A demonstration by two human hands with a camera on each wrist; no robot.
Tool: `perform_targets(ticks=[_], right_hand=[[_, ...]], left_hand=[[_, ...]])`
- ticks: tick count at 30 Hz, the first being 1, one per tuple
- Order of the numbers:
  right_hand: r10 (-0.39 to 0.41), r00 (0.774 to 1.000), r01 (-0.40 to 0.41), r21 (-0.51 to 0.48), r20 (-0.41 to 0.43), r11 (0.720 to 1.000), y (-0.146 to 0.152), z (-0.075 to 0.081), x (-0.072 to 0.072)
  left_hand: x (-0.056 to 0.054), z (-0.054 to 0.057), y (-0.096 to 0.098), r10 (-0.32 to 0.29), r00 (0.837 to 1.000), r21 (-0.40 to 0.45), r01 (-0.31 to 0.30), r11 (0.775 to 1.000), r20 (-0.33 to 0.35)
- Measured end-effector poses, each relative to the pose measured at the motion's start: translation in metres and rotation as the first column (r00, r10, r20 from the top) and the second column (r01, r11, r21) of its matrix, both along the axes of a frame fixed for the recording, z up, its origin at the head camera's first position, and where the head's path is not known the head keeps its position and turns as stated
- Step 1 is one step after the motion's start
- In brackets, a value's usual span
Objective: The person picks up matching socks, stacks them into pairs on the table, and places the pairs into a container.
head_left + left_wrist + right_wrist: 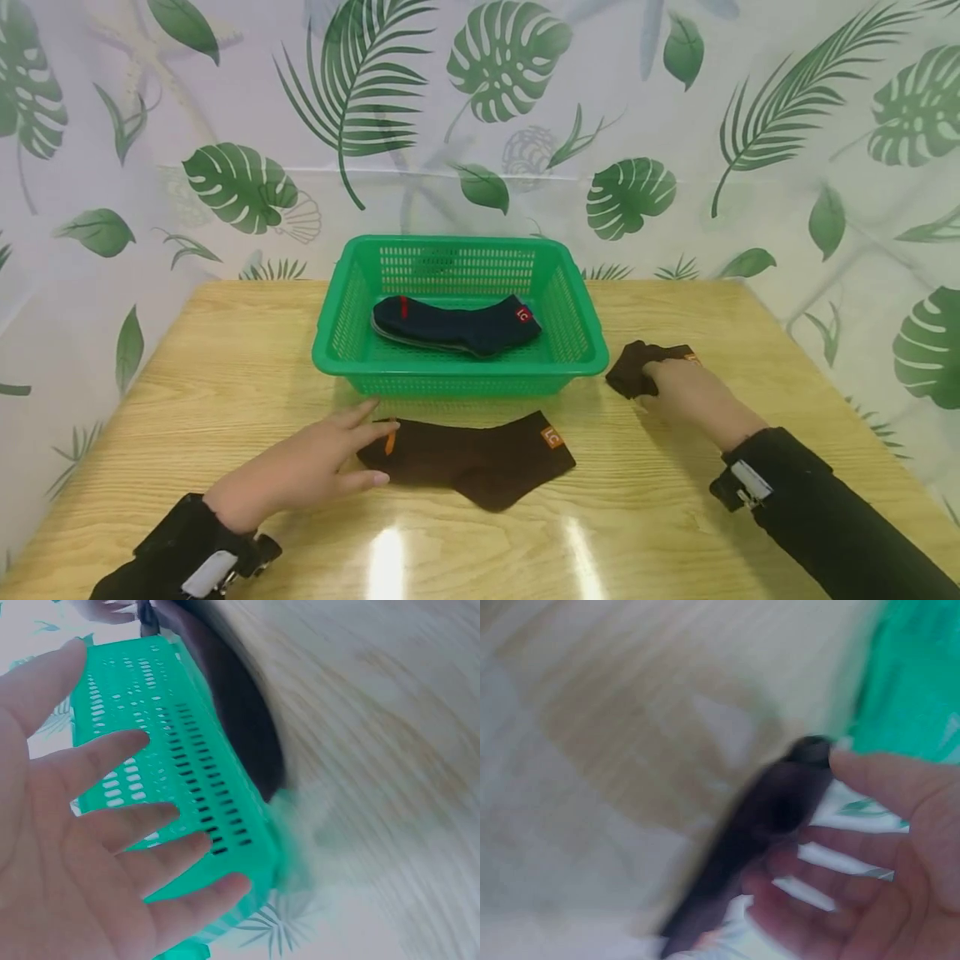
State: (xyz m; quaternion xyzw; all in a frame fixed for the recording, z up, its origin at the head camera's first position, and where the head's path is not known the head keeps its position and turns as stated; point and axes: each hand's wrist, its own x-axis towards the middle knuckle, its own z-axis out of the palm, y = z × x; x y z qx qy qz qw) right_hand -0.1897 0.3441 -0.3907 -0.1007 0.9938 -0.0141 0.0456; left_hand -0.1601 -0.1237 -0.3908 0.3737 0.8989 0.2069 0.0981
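A dark brown sock [487,458] with an orange toe mark and an orange "LC" label lies flat on the table before the basket. My left hand [315,467] is at its toe end, fingers spread and fairly straight; the left wrist view shows the bare palm. To the right of the basket, my right hand [693,396] grips a second dark brown sock [633,367], which is bunched up. Seen from the right wrist, thumb and fingers are bent around this sock [757,817]. Its orange label is partly hidden behind the hand.
A green perforated plastic basket [457,385] stands at the back middle of the wooden table [247,367]. Inside lie navy socks [457,327] with red marks, stacked flat. Behind the table hangs a leaf-patterned cloth [525,142].
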Motion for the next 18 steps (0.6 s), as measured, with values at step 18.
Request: perform_targets(ticks=[18], right_hand=[[0.309, 0.947, -0.32, -0.23, -0.083, 0.919, -0.076, 0.044, 0.029]], left_hand=[[0.003, 0.007, 0.038, -0.06, 0.993, 0.067, 0.067, 0.995, -0.104]])
